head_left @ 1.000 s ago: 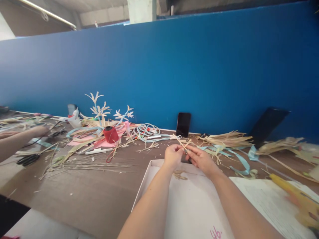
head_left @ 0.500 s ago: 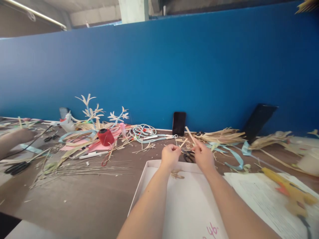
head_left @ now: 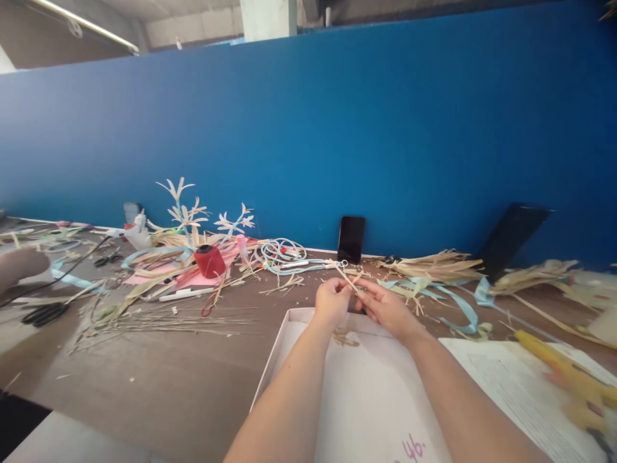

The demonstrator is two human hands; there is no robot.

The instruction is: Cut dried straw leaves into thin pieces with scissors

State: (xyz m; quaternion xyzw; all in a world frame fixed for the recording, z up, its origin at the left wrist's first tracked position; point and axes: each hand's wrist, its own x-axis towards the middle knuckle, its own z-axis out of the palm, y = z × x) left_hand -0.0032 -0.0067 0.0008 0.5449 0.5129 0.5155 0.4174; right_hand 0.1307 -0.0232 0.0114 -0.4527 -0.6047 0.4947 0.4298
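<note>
Over the far edge of a shallow white box (head_left: 270,370), my left hand (head_left: 332,302) is closed in a pinch on a pale strip of dried leaf. Close against it, my right hand (head_left: 388,310) has thumb and fingers pinched on a narrow pale dried-leaf strip (head_left: 345,277) that slants up and to the left. The strips cross between my fingertips, and their lower ends are hidden by the fingers. A small curled scrap of dried leaf (head_left: 346,338) lies inside the box.
A phone (head_left: 351,239) leans on the blue partition. Dried leaf bundles (head_left: 436,265), blue ribbon (head_left: 460,307) and a yellow glue gun (head_left: 562,366) are rightward. Leftward are a red thread spool (head_left: 209,262), leaf flowers (head_left: 186,212), black-handled scissors (head_left: 44,314) and another person's hand (head_left: 24,265).
My right hand has come left and down to meet my left hand. Its strip, which stood up apart from the left hand, now crosses at the left fingertips.
</note>
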